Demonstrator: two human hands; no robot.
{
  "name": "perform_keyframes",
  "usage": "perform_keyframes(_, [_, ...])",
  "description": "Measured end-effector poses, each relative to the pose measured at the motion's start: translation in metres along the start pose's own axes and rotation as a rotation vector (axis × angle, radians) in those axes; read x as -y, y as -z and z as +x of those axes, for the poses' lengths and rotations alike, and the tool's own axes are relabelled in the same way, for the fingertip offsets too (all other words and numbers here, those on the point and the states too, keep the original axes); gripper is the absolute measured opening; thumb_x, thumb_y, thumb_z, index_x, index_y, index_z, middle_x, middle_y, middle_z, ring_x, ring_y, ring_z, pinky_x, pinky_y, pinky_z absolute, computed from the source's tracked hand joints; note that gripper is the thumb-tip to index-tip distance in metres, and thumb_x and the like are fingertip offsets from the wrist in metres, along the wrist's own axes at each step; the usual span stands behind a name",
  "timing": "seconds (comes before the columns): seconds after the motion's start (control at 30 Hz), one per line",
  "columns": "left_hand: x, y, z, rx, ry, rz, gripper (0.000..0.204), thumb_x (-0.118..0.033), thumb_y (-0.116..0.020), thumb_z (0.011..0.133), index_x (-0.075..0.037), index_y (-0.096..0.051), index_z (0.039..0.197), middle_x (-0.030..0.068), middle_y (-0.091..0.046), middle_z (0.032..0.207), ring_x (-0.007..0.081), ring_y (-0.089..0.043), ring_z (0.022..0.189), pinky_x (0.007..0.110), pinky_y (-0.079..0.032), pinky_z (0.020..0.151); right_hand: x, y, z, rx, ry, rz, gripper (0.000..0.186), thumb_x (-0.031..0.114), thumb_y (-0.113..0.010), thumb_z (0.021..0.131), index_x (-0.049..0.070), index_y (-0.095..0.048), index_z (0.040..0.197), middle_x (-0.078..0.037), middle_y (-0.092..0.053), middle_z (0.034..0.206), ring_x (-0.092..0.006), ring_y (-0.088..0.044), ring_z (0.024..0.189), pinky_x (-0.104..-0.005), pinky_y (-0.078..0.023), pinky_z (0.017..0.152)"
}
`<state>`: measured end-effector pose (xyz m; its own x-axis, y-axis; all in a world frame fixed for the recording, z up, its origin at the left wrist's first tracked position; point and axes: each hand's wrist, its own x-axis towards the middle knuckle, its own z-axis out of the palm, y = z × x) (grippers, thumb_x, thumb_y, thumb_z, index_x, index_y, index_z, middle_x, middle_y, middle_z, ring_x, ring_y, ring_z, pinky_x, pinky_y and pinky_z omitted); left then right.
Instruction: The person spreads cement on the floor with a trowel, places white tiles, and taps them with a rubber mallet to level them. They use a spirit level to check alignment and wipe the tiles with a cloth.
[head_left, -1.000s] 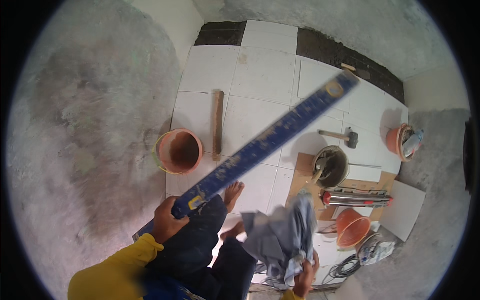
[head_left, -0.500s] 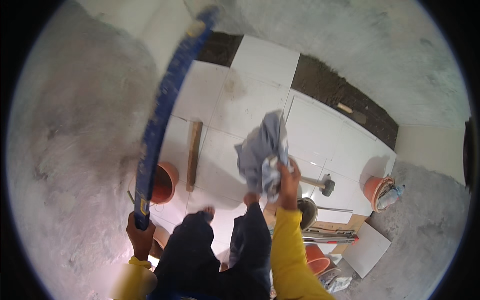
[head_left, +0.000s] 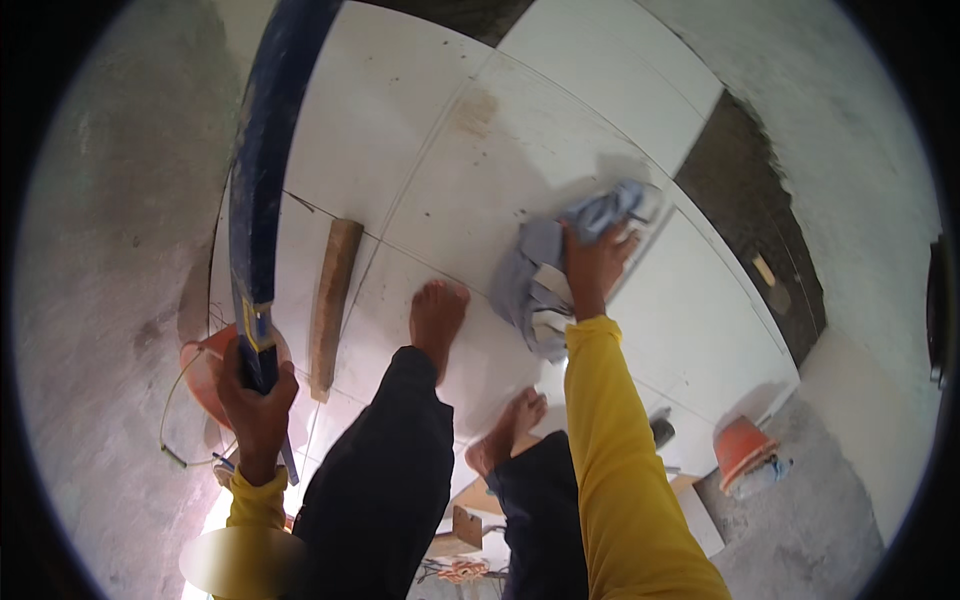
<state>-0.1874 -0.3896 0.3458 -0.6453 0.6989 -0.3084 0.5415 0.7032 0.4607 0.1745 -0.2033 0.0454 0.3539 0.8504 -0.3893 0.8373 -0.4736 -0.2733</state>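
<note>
My left hand (head_left: 255,410) is closed around the lower end of a long dark blue spirit level (head_left: 265,150), spattered with pale marks. It rises steeply, and its far end runs out past the top of the view. Under my right hand (head_left: 597,262) a crumpled grey-blue cloth (head_left: 540,265) lies against the white tiled floor (head_left: 400,190). The fingers hold part of the cloth, and the rest trails to the left. My bare feet are on the tiles just below it.
A wooden batten (head_left: 335,310) lies on the tiles beside an orange bucket (head_left: 205,375) at the left. Another orange bucket (head_left: 742,445) stands at the right, near a mallet head (head_left: 661,430). Dark untiled ground (head_left: 735,170) borders the tiles at the far right.
The cloth has gone from hanging in my right hand to lying on the tiles, farther forward and right. My left hand has risen with the spirit level. My feet have stepped forward.
</note>
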Motion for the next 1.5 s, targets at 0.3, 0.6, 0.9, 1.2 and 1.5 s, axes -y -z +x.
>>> perform_keyframes(0.3, [0.024,-0.022,0.046,0.056,0.208,-0.183,0.052,-0.007,-0.076,0.074,0.004,-0.063,0.124,0.0025,-0.061,0.094,0.0118,-0.057,0.083,0.028,-0.050,0.078,0.176,-0.082,0.073,-0.263,0.323,-0.128,0.060,0.037,-0.068,0.099,0.014,-0.059,0.153,-0.023,-0.040,0.169,-0.0406,-0.035,0.158,-0.0595,-0.043,0.116])
perform_keyframes(0.6, [0.000,-0.015,0.100,-0.182,0.016,-0.428,0.038,-0.003,-0.070,0.082,0.000,-0.065,0.119,-0.0007,-0.056,0.089,0.0090,-0.053,0.081,0.024,-0.043,0.073,0.313,-0.053,-0.021,-0.063,1.052,0.420,0.047,0.009,-0.065,0.088,0.009,-0.070,0.135,-0.020,-0.068,0.138,-0.0420,-0.061,0.127,-0.0531,-0.049,0.107])
perform_keyframes(0.9, [0.022,-0.011,0.070,-0.258,-0.049,-0.663,0.045,-0.009,-0.067,0.082,0.006,-0.063,0.124,0.0020,-0.055,0.090,0.0112,-0.053,0.078,0.027,-0.045,0.069,0.005,0.003,0.095,-0.429,0.100,-0.006,0.054,0.024,-0.065,0.093,0.008,-0.063,0.145,-0.023,-0.054,0.156,-0.0455,-0.049,0.143,-0.0621,-0.048,0.108])
perform_keyframes(1.2, [0.008,-0.019,0.058,-0.206,0.001,-0.721,0.046,-0.010,-0.069,0.082,0.006,-0.062,0.125,0.0014,-0.056,0.086,0.0105,-0.054,0.075,0.025,-0.045,0.067,0.255,-0.066,0.110,-0.225,0.723,-0.134,0.051,0.025,-0.063,0.092,0.017,-0.066,0.143,-0.012,-0.047,0.166,-0.0400,-0.041,0.151,-0.0641,-0.041,0.113])
perform_keyframes(1.5, [0.023,-0.017,0.058,-0.265,-0.001,-0.586,0.038,-0.009,-0.069,0.082,0.005,-0.065,0.118,-0.0008,-0.055,0.081,0.0080,-0.053,0.071,0.024,-0.043,0.065,0.207,-0.079,0.081,0.165,1.406,0.081,0.061,0.006,-0.072,0.082,0.018,-0.069,0.142,-0.014,-0.064,0.149,-0.0412,-0.053,0.137,-0.0528,-0.042,0.118])
